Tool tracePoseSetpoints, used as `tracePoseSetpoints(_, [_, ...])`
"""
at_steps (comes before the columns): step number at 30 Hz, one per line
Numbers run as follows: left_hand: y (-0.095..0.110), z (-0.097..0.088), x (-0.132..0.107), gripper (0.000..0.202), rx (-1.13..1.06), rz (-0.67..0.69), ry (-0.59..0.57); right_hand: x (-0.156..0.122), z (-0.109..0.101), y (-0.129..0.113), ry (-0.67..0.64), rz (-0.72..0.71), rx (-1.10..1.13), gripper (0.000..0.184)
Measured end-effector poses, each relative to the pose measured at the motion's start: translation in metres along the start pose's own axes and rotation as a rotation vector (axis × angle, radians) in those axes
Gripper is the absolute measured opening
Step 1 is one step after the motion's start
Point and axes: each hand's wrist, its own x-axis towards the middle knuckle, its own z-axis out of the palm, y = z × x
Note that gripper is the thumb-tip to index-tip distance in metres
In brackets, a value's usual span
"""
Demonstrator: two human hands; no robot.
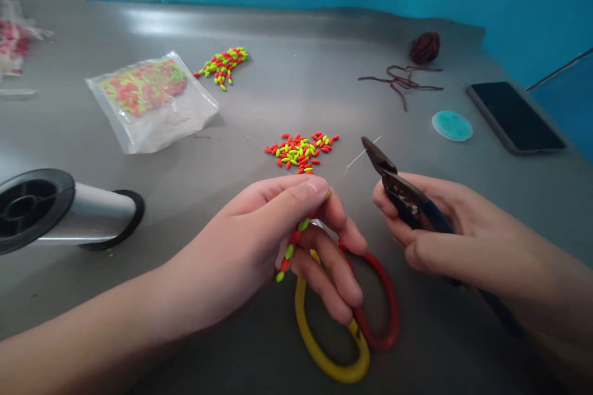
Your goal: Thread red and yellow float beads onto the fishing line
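Observation:
Pinched between the thumb and fingers of my left hand [278,241] is a strand of red and yellow-green beads [290,251], its lower end hanging beside the palm. A thin pale wire [356,159] leads from those fingertips up to the right. My right hand [454,241] grips pliers [417,197] with dark blue handles; their jaw tips meet the wire near its far end. Whether the jaws are fully closed on it I cannot tell. Beneath my left hand lie red and yellow loops [391,296], like scissor handles, partly covered by the fingers.
Loose beads [301,151] lie just beyond my left hand, with another pile [225,65] behind. A bead bag [157,105] and a wire spool [92,213] stand left. Brown yarn [425,47], a turquoise disc [453,126] and a phone [515,117] are right.

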Motion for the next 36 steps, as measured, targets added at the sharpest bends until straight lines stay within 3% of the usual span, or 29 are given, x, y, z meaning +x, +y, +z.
tracePoseSetpoints(9, [-0.002,-0.001,0.000,0.033,-0.027,-0.029,-0.016,-0.002,0.002,-0.001,0.004,-0.012,-0.014,0.026])
tracePoseSetpoints(14, [0.000,0.003,0.001,0.027,0.012,0.011,0.042,-0.004,0.005,0.002,-0.086,0.044,0.006,0.027])
tracePoseSetpoints(19, [0.002,0.004,-0.001,0.029,0.034,0.074,0.107,-0.009,0.004,0.012,-0.101,-0.057,-0.054,0.021])
tracePoseSetpoints(24, [0.002,0.002,-0.003,0.029,0.035,0.098,0.123,-0.004,0.007,0.004,-0.139,-0.114,-0.049,0.038])
tracePoseSetpoints(36, [0.001,0.001,-0.007,0.031,0.019,0.080,0.101,-0.002,0.010,0.001,-0.103,-0.282,-0.234,0.046])
